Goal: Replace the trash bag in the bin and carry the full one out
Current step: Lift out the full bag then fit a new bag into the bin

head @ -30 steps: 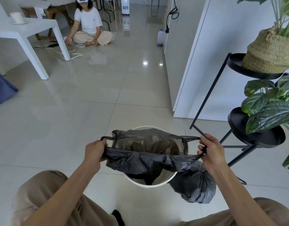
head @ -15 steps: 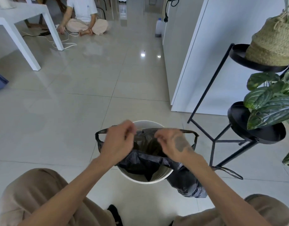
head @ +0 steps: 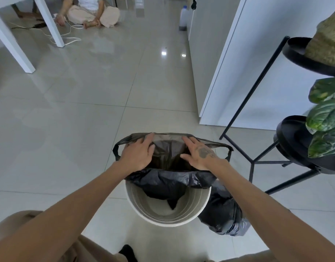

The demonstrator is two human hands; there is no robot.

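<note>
**Fresh Liner Spread Over White Bin as Full Bag Waits Beside It**

A new black trash bag [head: 168, 178] is seen draped across the mouth of a round white bin [head: 168, 210] standing on a glossy tiled floor [head: 83, 114]. Both bare forearms are extended forward and downward from the bottom corners of the view, converging over the bin. The left hand [head: 139, 154] is laid palm-down on the far left part of the bag's rim, its fingers held loosely together and curled over the stretched plastic edge, thumb pointing inward. The right hand [head: 198, 154], marked with a dark tattoo on its back, is placed palm-down on the far right part of the rim, fingers slightly fanned and reaching toward the far edge, thumb angled inward over the opening. Whether the film is being pinched beneath either palm cannot be told. The bag's near side is bunched and sagging into the bin, while its two handle loops hang out at left and right. A filled, tied black bag [head: 223, 212] is set on the floor, touching the bin's right side. A black metal plant stand [head: 257, 161] with leafy plants is positioned to the right. In the far background, a seated person [head: 91, 14] is partly visible near a white table's leg [head: 49, 21].
</note>
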